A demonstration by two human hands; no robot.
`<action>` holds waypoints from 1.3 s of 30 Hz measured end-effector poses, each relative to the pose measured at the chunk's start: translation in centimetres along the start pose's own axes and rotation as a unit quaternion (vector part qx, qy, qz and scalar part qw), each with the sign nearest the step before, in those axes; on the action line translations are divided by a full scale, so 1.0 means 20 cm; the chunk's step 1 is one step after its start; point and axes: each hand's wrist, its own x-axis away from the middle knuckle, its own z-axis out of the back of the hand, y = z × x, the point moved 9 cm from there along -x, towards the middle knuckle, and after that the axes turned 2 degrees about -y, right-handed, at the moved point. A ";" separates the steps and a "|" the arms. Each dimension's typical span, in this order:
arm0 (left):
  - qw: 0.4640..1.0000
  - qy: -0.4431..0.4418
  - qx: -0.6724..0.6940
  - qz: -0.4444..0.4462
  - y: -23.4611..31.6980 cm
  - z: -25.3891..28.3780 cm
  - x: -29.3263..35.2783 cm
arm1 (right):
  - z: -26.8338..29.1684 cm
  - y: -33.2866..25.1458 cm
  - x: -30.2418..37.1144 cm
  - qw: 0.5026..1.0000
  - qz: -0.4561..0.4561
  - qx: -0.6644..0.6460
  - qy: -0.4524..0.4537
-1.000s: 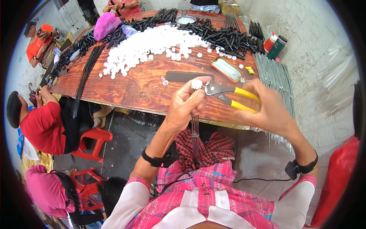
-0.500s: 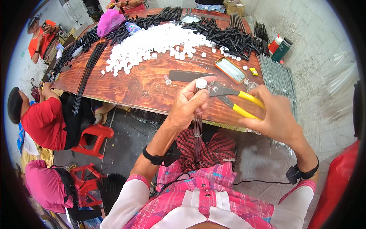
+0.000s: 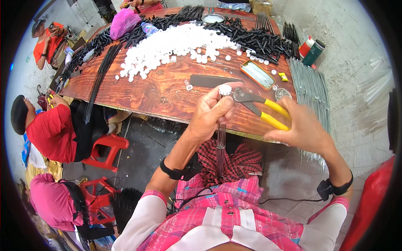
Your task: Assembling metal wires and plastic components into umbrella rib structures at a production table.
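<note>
Scene brightly lit; white caps blown out, floor dimmed beside tabletop. Right hand slightly blurred. Straight edges bowed by fisheye, corners blacked out.

Yellow handles marked the dark grey pliers beside a white cap and thin dark rods, above a table of streaked red-brown wood. White caps glowed at its far side between black tubes, with a magenta bag at far left. At right stood a green bottle and a red-and-white flask, near silver-grey stems and a yellow wrapper. Nearest, a pink plaid shirt with white sleeves met red-and-black checked cloth; red stools stood left.
</note>
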 end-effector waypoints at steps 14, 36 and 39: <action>1.000 -0.028 0.002 -0.005 -0.03 -0.01 0.01 | -0.52 -0.07 0.20 0.595 -0.207 -0.711 -0.313; 0.997 0.020 -0.050 -0.052 -0.03 -0.03 -0.03 | -0.17 0.18 0.07 0.917 -0.191 -0.325 -0.129; 0.993 0.020 -0.103 -0.054 -0.03 -0.04 -0.03 | -0.10 0.20 0.06 0.937 -0.166 -0.278 -0.130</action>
